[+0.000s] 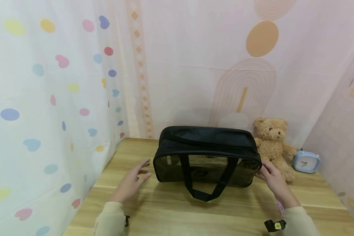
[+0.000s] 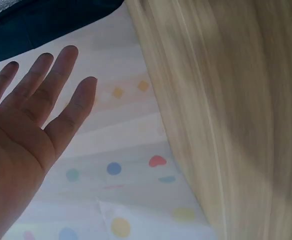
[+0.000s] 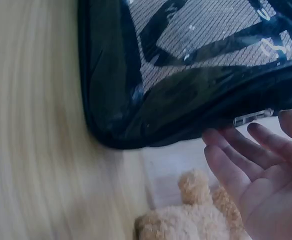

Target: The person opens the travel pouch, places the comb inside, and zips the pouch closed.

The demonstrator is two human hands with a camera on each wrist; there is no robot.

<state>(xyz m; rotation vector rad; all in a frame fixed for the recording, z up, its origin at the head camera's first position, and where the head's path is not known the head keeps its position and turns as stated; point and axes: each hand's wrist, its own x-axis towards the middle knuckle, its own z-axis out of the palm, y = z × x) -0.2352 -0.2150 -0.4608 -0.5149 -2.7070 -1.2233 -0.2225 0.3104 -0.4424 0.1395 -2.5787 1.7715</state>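
Note:
A black bag (image 1: pixel 207 141) with clear see-through sides stands on the wooden table, its strap handle (image 1: pixel 205 196) hanging down in front. To its left is my left hand (image 1: pixel 133 180), fingers spread and apart from the bag; the left wrist view shows the same hand (image 2: pixel 28 120) holding nothing. My right hand (image 1: pixel 271 178) is at the bag's right end. In the right wrist view, the fingertips of that hand (image 3: pixel 266 170) are right at the bag's edge, close to a metal zipper pull (image 3: pixel 253 117). Mesh shows through the bag's clear side.
Behind my right hand sits a brown teddy bear (image 1: pixel 271 141), close to the bag. A light blue alarm clock (image 1: pixel 306 161) stands to the bear's right. Patterned curtains (image 1: pixel 180 82) hang along the back and both sides of the table (image 1: pixel 177 216).

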